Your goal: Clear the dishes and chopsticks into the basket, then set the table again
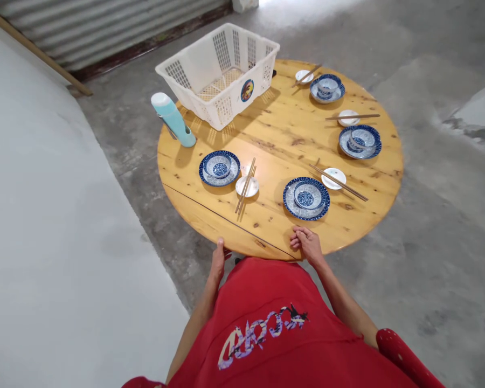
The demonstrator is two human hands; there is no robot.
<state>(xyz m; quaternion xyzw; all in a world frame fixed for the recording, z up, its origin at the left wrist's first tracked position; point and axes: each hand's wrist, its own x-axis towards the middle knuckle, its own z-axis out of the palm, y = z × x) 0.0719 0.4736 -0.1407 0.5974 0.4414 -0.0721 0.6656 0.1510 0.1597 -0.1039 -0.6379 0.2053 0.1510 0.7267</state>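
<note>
A round wooden table [275,134] stands in front of me. My left hand [217,261] grips its near edge, thumb on top and fingers hidden under the rim. My right hand [306,242] rests on the near edge with its fingers curled, nothing visible in them. Just beyond my right hand sits a blue patterned plate with a bowl [306,197]. A second plate with a bowl [219,167] lies further left, with a small white dish [247,186] and chopsticks [246,185] beside it.
A white plastic basket [218,73] stands at the table's far left, a light blue bottle [172,119] beside it. Two more place settings [360,141] [327,88] with dishes and chopsticks lie at the right and far side. Concrete floor surrounds the table; a corrugated wall is behind.
</note>
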